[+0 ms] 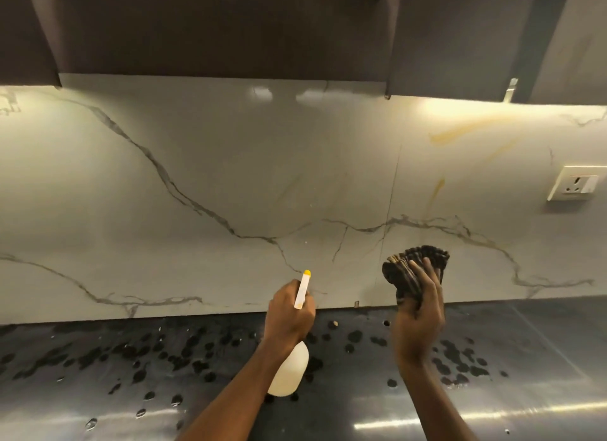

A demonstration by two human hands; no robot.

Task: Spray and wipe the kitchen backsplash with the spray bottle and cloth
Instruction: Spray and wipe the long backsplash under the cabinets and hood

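Right now I am clamping the left grip [290, 312] around the neck of the spray bottle [289, 371]. Its long axis is running from the pale body near me, low over the surface [98, 391], up and away to the yellow-tipped nozzle [303, 287]. The nozzle is pointing at the lower part of the backsplash [197, 144], near it but apart. The right grip [418, 325] is bunching the dark striped cloth [415, 269], with fingers curled over it. It is holding the cloth up just in front of the wall, to the right of the nozzle. The yellow streaks [460, 130] are lying up and to the right of both, above the cloth, so the right grip is sitting nearer them. I am judging that the nozzle is going to need a swing rightward and upward before spray can reach them. The bottle is looking translucent white, and I am not making out how full it is. Dark spots are dotting the surface beneath both arms. A wall socket [574, 184] is sitting further right, and I am judging it worth keeping dry.
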